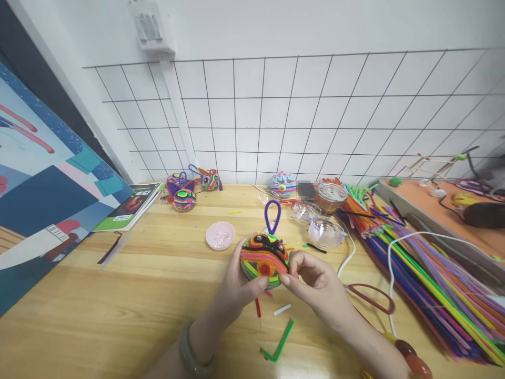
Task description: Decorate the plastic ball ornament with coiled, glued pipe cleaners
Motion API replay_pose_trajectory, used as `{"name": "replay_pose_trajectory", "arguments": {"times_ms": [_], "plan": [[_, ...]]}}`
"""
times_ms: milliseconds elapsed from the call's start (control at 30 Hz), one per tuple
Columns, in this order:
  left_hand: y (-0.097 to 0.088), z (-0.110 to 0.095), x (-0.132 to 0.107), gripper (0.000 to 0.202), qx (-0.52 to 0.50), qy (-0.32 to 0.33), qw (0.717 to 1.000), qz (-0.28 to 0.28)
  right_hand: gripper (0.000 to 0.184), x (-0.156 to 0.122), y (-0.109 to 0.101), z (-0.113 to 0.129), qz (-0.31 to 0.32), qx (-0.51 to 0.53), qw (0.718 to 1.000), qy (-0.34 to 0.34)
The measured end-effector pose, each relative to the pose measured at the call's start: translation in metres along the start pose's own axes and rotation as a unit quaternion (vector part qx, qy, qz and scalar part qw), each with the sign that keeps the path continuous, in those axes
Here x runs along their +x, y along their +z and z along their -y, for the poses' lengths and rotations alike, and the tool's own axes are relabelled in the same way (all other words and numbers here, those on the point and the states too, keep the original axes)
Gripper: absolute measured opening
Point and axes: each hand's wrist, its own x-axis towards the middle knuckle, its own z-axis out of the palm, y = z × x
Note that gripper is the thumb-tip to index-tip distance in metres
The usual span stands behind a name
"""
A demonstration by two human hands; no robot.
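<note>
My left hand (pixel 236 287) cups a round ball wrapped in many-coloured pipe cleaners (pixel 263 256) from its left side and below, just above the wooden table (pixel 138 295). A purple loop (pixel 272 215) sticks up from the top of the ball. My right hand (pixel 313 281) pinches at the ball's right edge with thumb and fingers pressed together. Under my hands lie a bent green pipe cleaner piece (pixel 279 345), a red piece (pixel 258 307) and a small white scrap (pixel 282 309).
A thick bundle of coloured pipe cleaners (pixel 426 279) lies at the right with red-handled scissors (pixel 373 297) and a white cable (pixel 389 263). A pink dish (pixel 220 235), clear plastic cups (pixel 326 231), finished balls (pixel 184 199) and a booklet (pixel 132 206) sit further back. A painted board (pixel 43 195) leans left.
</note>
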Motion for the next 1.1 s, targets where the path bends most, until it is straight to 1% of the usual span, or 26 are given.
{"name": "replay_pose_trajectory", "arguments": {"times_ms": [167, 467, 733, 967, 1100], "plan": [[0.002, -0.003, -0.001, 0.083, 0.011, -0.006, 1.0, -0.008, 0.027, 0.0, 0.0, 0.001, -0.001, -0.005, 1.0, 0.006], [0.005, -0.006, -0.002, 0.079, 0.023, 0.016, 0.999, -0.023, 0.029, 0.0, 0.002, 0.001, -0.008, -0.002, 1.0, 0.009], [0.007, -0.006, -0.003, 0.078, 0.043, 0.028, 0.998, -0.041, 0.028, -0.001, 0.002, -0.001, -0.014, -0.007, 1.0, -0.002], [0.003, 0.0, 0.0, 0.073, 0.031, 0.03, 0.998, -0.049, 0.036, 0.0, 0.004, -0.006, -0.01, 0.03, 0.999, 0.029], [0.001, 0.005, 0.003, 0.072, 0.02, 0.032, 0.998, -0.045, 0.041, 0.002, 0.006, -0.007, -0.005, 0.044, 0.998, 0.047]]}}
